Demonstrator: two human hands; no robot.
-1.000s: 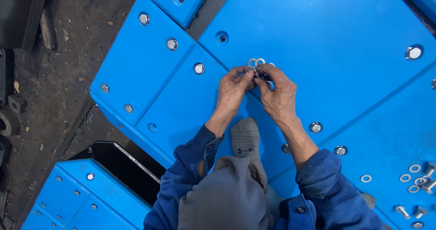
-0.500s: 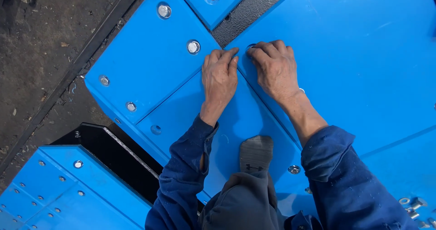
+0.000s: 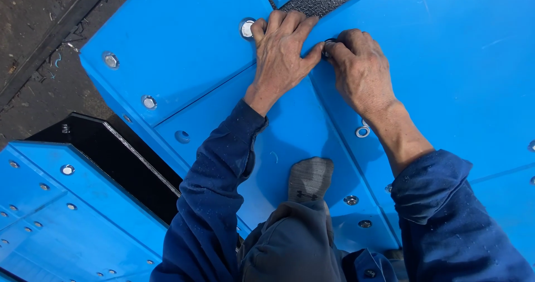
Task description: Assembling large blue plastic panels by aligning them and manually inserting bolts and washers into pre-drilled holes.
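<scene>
Head view: two bare hands are seen pressed onto a large blue panel [image 3: 446, 64], both arms in dark blue sleeves [image 3: 217, 187]. The left hand [image 3: 281, 50] lies flat with its fingers spread and extended, its far fingertips just beside a silver bolt head [image 3: 247, 28] set in the neighbouring blue panel [image 3: 178, 42] to the left. The right hand [image 3: 359, 67] is curled, its thumb and forefinger pinched on a small dark ring-shaped piece [image 3: 329, 47] lying at the seam between the panels; most of that piece is hidden by the fingers, so its exact kind cannot be told. The left thumb touches the right fingertips at that spot.

On the left panel three bolt heads are counted: the one by the left hand, one farther left [image 3: 111, 60] and one nearer [image 3: 149, 102]. One empty round hole [image 3: 182, 136] is seen on the middle panel. One loose silver washer [image 3: 363, 131] lies just beside the right wrist. Two more bolts [image 3: 351, 200] sit near the person's grey sock [image 3: 310, 179], which rests on the panel between the arms. A separate blue panel [image 3: 61, 215] with several small bolts lies near left, beyond a black gap [image 3: 120, 159]. Dirty ground [image 3: 33, 42] is seen far left.
</scene>
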